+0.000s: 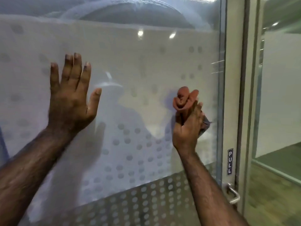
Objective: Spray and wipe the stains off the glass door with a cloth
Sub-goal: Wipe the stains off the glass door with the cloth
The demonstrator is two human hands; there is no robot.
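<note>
The glass door (pixel 130 54) fills most of the view, with a frosted band printed with grey dots. My left hand (pixel 71 95) lies flat on the glass at the left, fingers spread, holding nothing. My right hand (pixel 189 124) grips a bunched orange-brown cloth (pixel 183 99) and presses it against the glass near the door's right edge. A grey bit of the cloth sticks out at the right of the hand. No spray bottle is in view.
The door's metal frame (pixel 232 95) runs down the right side, with a "PULL" label (pixel 230 161) and a metal lever handle (pixel 233 195) below it. Beyond the frame stands another glass panel (pixel 280 79) with floor visible behind.
</note>
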